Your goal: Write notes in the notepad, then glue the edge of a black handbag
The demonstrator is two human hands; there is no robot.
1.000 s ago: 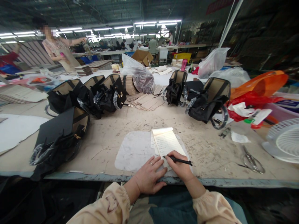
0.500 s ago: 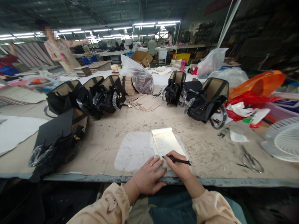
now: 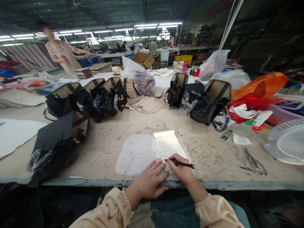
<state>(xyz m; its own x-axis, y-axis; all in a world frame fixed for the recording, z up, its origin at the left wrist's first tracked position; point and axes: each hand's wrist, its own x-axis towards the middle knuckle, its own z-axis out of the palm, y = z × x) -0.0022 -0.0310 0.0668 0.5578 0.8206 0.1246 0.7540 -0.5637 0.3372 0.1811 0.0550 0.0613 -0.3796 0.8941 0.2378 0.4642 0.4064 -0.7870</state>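
Observation:
A small lined notepad with handwriting lies on a pale sheet near the front edge of the worn table. My right hand grips a black pen, its tip on the pad's lower left corner. My left hand lies flat, fingers spread, on the sheet and the pad's lower edge beside the right hand. A ring shows on one left finger.
Several black handbags stand open: one at front left, a row at back left, two at back right. Scissors, pliers, a white fan, cardboard pieces and plastic bags lie around. A person stands far left.
My hands and the pen stay in place on the pad. The person at the far left has lowered the outstretched arm a little. The view has shifted slightly.

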